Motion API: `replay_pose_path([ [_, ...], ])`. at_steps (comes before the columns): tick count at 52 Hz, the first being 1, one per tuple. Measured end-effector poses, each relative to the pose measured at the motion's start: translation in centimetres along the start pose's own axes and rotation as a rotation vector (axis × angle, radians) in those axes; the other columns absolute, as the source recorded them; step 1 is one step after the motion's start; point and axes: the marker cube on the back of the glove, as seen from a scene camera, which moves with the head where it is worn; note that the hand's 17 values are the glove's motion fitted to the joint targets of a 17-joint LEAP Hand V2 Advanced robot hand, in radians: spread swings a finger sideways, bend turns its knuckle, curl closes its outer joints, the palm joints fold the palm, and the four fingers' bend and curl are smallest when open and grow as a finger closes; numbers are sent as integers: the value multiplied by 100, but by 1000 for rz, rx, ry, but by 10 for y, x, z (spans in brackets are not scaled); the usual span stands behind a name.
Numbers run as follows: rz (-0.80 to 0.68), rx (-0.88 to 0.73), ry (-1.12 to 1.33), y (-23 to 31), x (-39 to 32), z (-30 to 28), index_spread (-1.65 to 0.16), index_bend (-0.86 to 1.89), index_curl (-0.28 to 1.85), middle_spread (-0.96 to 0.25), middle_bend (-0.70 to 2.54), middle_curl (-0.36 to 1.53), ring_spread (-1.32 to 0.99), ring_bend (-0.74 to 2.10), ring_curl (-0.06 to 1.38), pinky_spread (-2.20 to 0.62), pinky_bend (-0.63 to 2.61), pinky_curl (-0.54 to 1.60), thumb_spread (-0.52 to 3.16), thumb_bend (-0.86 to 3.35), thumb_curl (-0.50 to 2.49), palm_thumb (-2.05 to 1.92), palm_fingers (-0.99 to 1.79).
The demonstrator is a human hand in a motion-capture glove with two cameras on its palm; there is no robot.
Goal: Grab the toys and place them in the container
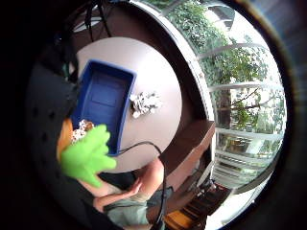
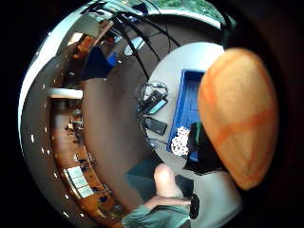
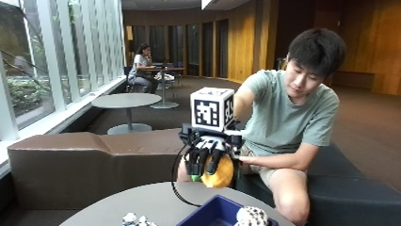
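Observation:
My gloved right hand (image 3: pixel 210 159) hangs above the round table (image 3: pixel 144 200) and grips an orange plush toy (image 3: pixel 220 177) with a green leafy end (image 1: pixel 88 155). The toy fills one side of the thumb side palm view (image 2: pixel 240 114). Below the hand stands a blue container (image 3: pixel 213 215) (image 1: pixel 103 98), with a white spotted toy (image 3: pixel 252 217) (image 1: pixel 82 130) lying at one end. Another small white and black toy (image 3: pixel 134 220) (image 1: pixel 145 103) lies on the table beside the container.
A phone (image 2: pixel 156 126) and a bundle of black cable (image 2: pixel 153 94) lie on the table next to the container. A brown bench (image 3: pixel 88 160) runs behind the table. The person's bare left hand rests on their lap.

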Motion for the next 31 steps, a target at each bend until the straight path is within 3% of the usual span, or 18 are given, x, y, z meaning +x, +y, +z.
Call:
replay_pose_path([
  [1, -3, -28, 10, -2, -1, 4, -29, 30, 76, -31, 68, 72, -35, 122, 64, -37, 129, 54, 55, -3, 98, 63, 41],
  [2, -9, -59, 22, -3, -2, 8, -30, 33, 77, -28, 29, 61, -35, 130, 67, -36, 139, 56, 63, -4, 96, 58, 16],
  [3, -17, -90, 35, -4, -3, 12, -29, 31, 77, -26, 23, 62, -34, 132, 67, -35, 142, 58, 68, -4, 95, 55, 12],
  [4, -29, -117, 51, -5, -3, 15, -28, 19, 73, -28, 49, 68, -33, 119, 63, -32, 132, 54, 74, -5, 92, 52, 9],
  [7, -62, -157, 95, 2, 3, 27, -27, 10, 65, -21, 37, 61, -23, 95, 57, -21, 132, 54, 88, -9, 84, 37, -33],
  [10, -74, -156, 98, 7, 9, 27, -26, 5, 55, -13, 27, 56, -16, 74, 50, -14, 130, 50, 98, -9, 77, 25, -45],
  [18, -42, -122, 56, 13, 26, -2, -24, 3, 42, -3, 13, 48, -5, 51, 38, -2, 120, 44, 112, -5, 61, 5, -38],
  [31, 2, -99, 65, 27, 69, -49, -24, 6, 29, 1, 11, 38, 2, 37, 34, 4, 105, 37, 121, -2, 49, 0, -31],
])
